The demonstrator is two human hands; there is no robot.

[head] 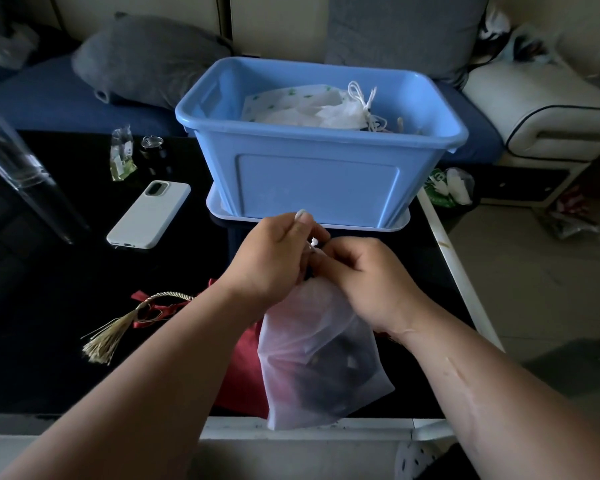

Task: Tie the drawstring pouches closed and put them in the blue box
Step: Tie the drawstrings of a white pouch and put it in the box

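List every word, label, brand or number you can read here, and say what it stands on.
No text can be read in this view.
Small clear packet: green-and-white print, too blurred.
Green-and-white bag right of the blue box: markings too blurred.
Patterned pouch in the box: green motifs, no legible letters.
Phone: no brand visible.

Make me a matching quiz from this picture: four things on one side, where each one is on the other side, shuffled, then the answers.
1 translucent pouch
2 red pouch
3 phone
4 blue box

A lying on the table, left of the box
B holding white pouches
C gripped at its top by the left hand and right hand
D on the table, partly behind the held pouch

Pairs: 1-C, 2-D, 3-A, 4-B
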